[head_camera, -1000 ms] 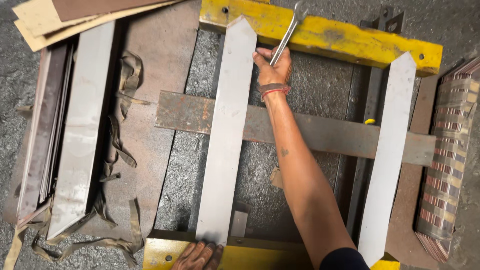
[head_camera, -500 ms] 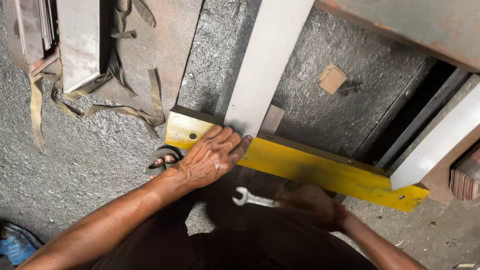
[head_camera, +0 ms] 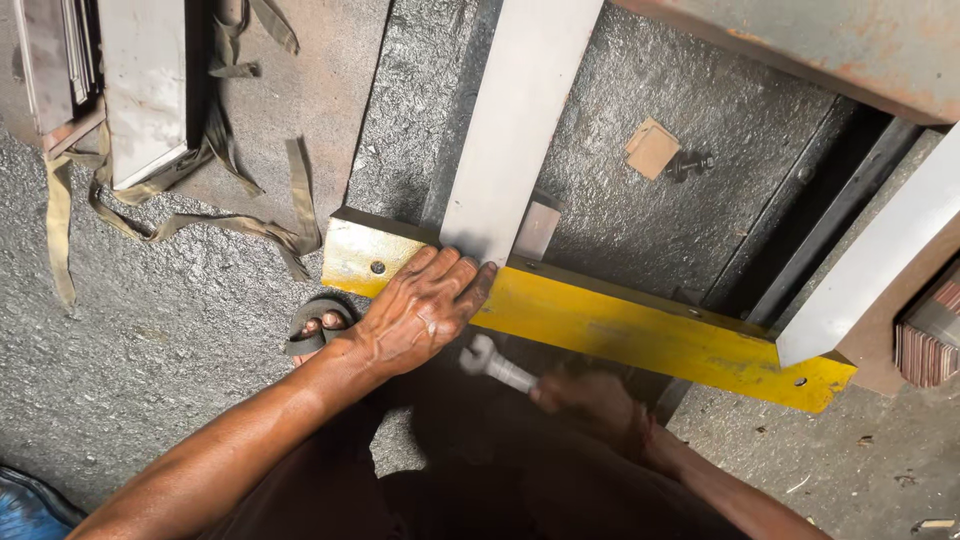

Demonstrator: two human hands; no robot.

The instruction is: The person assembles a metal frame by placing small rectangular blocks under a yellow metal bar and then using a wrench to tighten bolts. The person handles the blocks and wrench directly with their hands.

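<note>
1. My left hand (head_camera: 420,315) lies flat, fingers spread, over the near end of the grey plate (head_camera: 520,120) where it meets the yellow bar (head_camera: 620,325); I judge it pins the plate.
2. My right hand (head_camera: 590,400) is closed round a wrench (head_camera: 492,363), open jaw up, just below the bar (blurred).
3. Plate: smooth, matte metal. Bar: glossy paint, bolted. Floor (head_camera: 180,340): coarse, gritty. Frayed straps (head_camera: 200,220) lie far left.

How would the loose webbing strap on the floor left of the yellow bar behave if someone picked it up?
The webbing strap probably goes limp: it lies in flat, twisted loops. It looks thin, so likely light. On the rough floor it would probably drag, not roll.
</note>
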